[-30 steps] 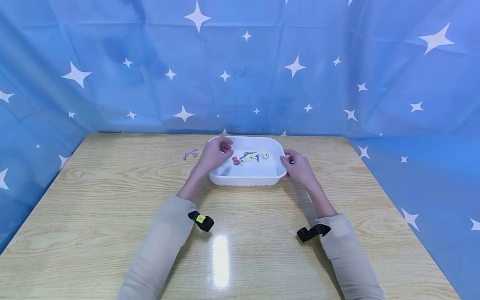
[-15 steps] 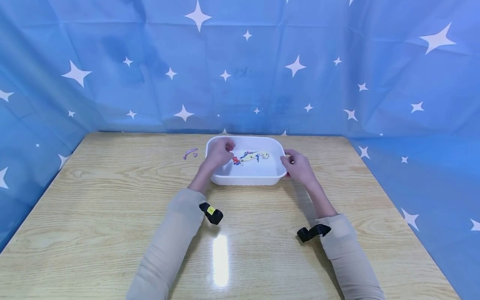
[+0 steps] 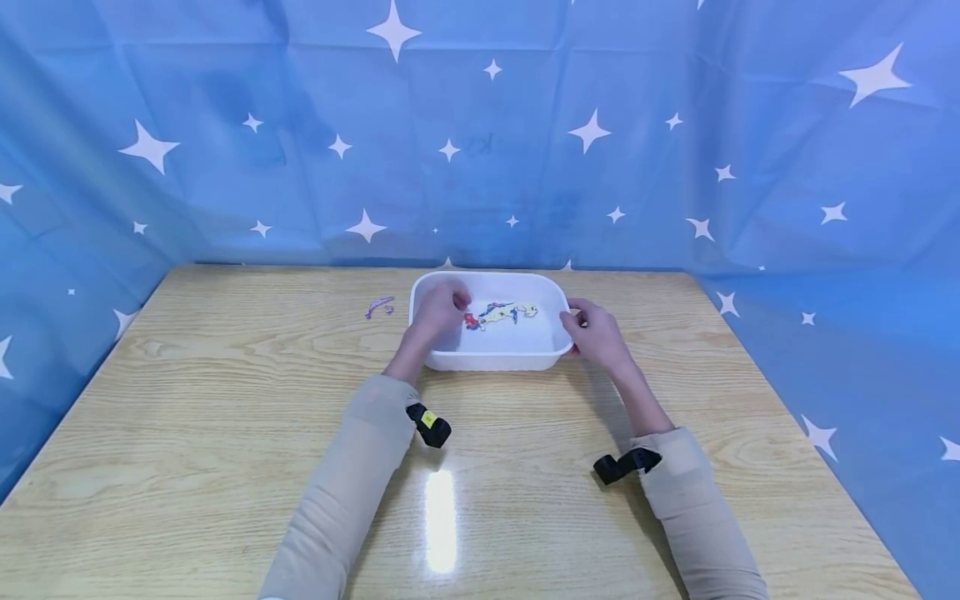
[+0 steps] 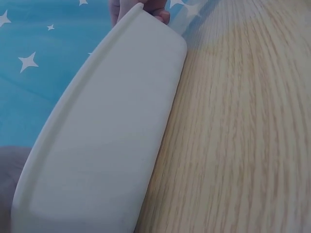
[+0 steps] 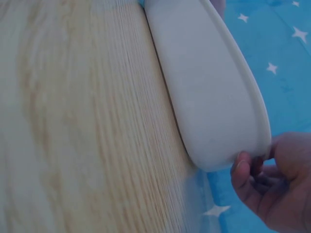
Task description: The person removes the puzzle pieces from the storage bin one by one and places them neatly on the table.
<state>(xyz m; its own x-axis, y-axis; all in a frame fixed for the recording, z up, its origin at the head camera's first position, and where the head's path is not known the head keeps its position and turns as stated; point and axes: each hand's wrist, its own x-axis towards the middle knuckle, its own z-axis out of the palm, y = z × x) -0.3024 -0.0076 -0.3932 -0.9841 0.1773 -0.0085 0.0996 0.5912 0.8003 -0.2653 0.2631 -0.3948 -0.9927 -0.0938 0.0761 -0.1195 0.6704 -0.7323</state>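
A white rectangular basin (image 3: 495,362) stands near the back of the wooden table. On its floor lies a pale yellow, flat-looking piece (image 3: 498,313) with blue edges, and a small red bit (image 3: 471,321) at its left end. My left hand (image 3: 441,310) reaches over the basin's left side, fingers bent downward beside the red bit; I cannot tell whether they hold something. At the opposite end, my right hand (image 3: 594,332) grips the rim. The right wrist view shows that hand (image 5: 277,182) with its fingertips under the basin's rim (image 5: 265,131).
A thin purple strip (image 3: 379,305) and a tiny purple bit (image 3: 388,309) lie on the table (image 3: 262,400) left of the basin. Behind the table hangs a blue curtain (image 3: 495,192) with white stars. Both sleeves carry a black wrist camera.
My left hand has moved from the basin's left rim rightward and down into it, close to the red bit. My right hand has stayed on the right rim.
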